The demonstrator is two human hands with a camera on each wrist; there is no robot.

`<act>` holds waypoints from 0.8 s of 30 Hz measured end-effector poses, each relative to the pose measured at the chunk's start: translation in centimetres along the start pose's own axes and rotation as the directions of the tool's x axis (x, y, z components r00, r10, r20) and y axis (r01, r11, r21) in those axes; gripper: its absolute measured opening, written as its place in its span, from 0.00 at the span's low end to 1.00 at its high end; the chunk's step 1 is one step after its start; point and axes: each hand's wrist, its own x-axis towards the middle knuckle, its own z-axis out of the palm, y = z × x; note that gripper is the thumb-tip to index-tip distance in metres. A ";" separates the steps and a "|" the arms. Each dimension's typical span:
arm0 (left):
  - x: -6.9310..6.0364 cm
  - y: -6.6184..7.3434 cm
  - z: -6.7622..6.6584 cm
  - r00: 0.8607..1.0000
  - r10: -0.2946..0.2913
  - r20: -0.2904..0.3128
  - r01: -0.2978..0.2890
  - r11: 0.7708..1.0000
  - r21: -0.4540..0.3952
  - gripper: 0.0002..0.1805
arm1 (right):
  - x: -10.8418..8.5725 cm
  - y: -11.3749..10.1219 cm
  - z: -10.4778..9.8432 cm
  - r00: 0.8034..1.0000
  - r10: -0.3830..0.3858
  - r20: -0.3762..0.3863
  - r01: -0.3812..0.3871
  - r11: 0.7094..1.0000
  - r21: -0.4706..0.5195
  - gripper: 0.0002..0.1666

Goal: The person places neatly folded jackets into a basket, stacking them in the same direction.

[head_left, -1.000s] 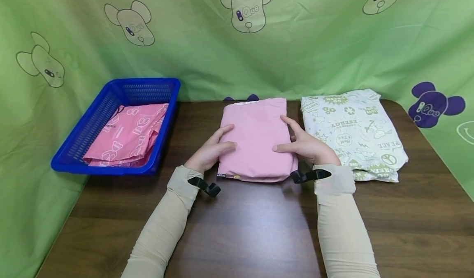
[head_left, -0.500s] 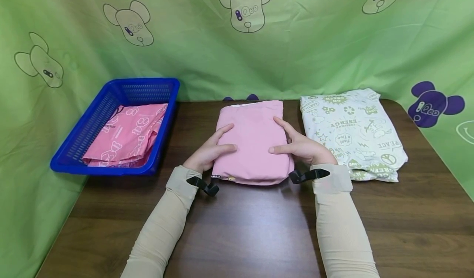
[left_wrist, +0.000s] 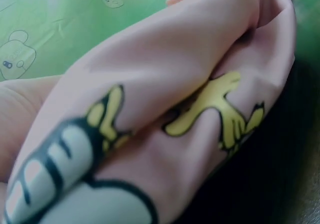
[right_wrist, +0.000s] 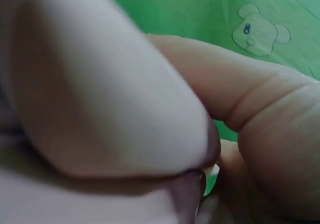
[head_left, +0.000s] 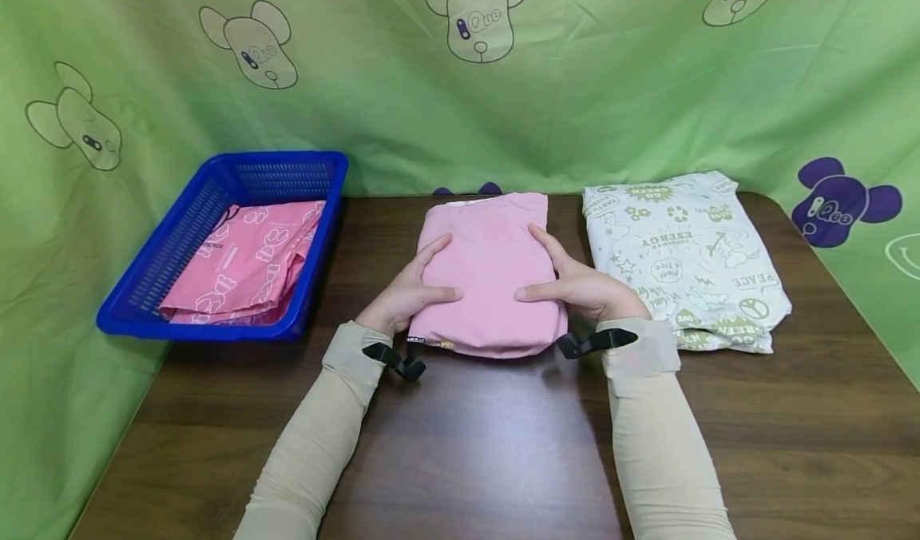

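Note:
In the head view a folded pink cloth (head_left: 489,276) is between my two hands at mid-table. My left hand (head_left: 406,294) grips its left side, thumb on top. The right hand (head_left: 585,284) holds the opposite side in the same way, and its other fingers are mostly hidden beneath. Seen from the left wrist, the near edge of the pink cloth (left_wrist: 150,119) shows folded layers with a yellow and black-and-white print. From the right wrist, its rounded fold (right_wrist: 130,114) lies against the right hand (right_wrist: 270,119). Whether the cloth touches the table is unclear.
A blue plastic basket (head_left: 334,228) stands at the left with folded pink printed cloth (head_left: 240,264) inside. At the right lies a folded white cloth (head_left: 683,260) with green print. The brown wooden table (head_left: 489,452) meets a green printed curtain (head_left: 374,109) at the back.
Both hands have shifted the pink cloth slightly to the left, and the right hand has come a little closer to the left one. The basket and white cloth stay in place.

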 end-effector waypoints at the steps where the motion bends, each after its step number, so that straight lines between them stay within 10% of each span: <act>1: 0.0 0.0 0.0 1.000 0.009 -0.005 -0.009 1.000 0.013 0.53 | 0.1 0.0 0.1 1.000 -0.004 -0.003 0.004 1.000 -0.001 0.69; 24: -1.2 3.1 -0.8 0.979 0.196 -0.053 -0.187 0.973 0.134 0.56 | 0.4 -1.3 1.8 0.990 -0.138 -0.029 0.139 0.988 0.060 0.69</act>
